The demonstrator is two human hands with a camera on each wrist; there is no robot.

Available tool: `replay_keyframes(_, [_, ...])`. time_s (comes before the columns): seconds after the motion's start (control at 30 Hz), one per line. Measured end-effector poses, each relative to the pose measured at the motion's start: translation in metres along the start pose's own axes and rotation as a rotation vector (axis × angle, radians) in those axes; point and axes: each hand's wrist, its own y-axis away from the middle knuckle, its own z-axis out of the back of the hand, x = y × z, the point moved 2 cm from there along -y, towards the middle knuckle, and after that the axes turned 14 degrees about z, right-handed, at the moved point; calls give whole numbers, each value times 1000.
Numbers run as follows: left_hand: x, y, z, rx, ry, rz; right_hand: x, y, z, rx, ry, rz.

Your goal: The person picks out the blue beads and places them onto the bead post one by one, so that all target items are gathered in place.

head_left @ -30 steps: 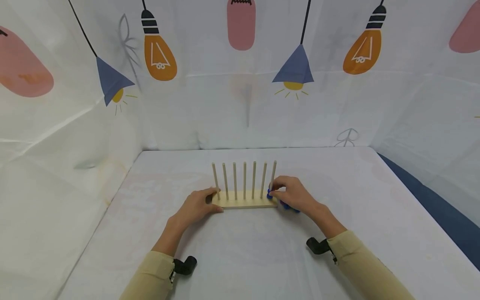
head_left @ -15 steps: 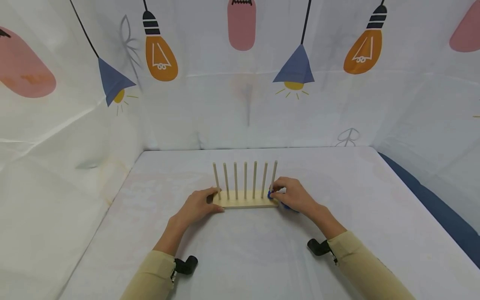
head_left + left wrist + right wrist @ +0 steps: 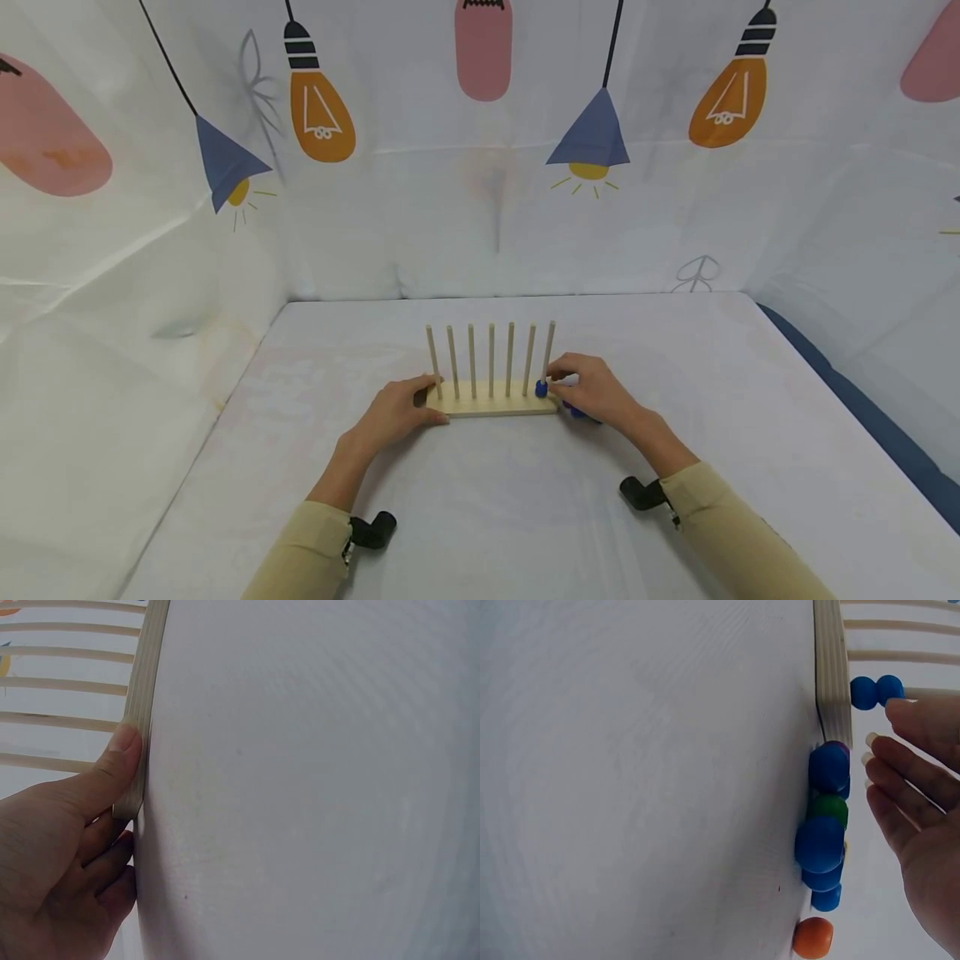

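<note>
Pale wooden seven-peg rack (image 3: 491, 406) on white table (image 3: 491, 492), left hand (image 3: 390, 412) pinching its left end, I see two round blue beads (image 3: 864, 693) on the rightmost peg (image 3: 548, 350), right hand (image 3: 592, 389) loosely unclosed beside them, loose round multicoloured beads (image 3: 819, 844) nearby.

You are in a small booth (what kind of building surrounds it, you cannot tell from here), its white desk (image 3: 495, 508) closed in at the back and both sides by creased white sheeting (image 3: 435, 225). That sheeting is printed with orange light bulbs (image 3: 322, 117), blue pendant lamps (image 3: 588, 133) and pink rounded shapes (image 3: 483, 58). The black wrist cameras (image 3: 373, 531) at your tan cuffs (image 3: 318, 529) suggest a makeshift recording space.
</note>
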Motion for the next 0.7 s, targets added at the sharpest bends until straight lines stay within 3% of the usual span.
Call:
replay_keyframes(0.37, [0, 0, 0, -2, -3, -3, -9, 4, 3, -7, 12, 29])
replay_keyframes(0.7, [-1, 0, 0, -6, -10, -1, -12, 7, 5, 14, 29, 1])
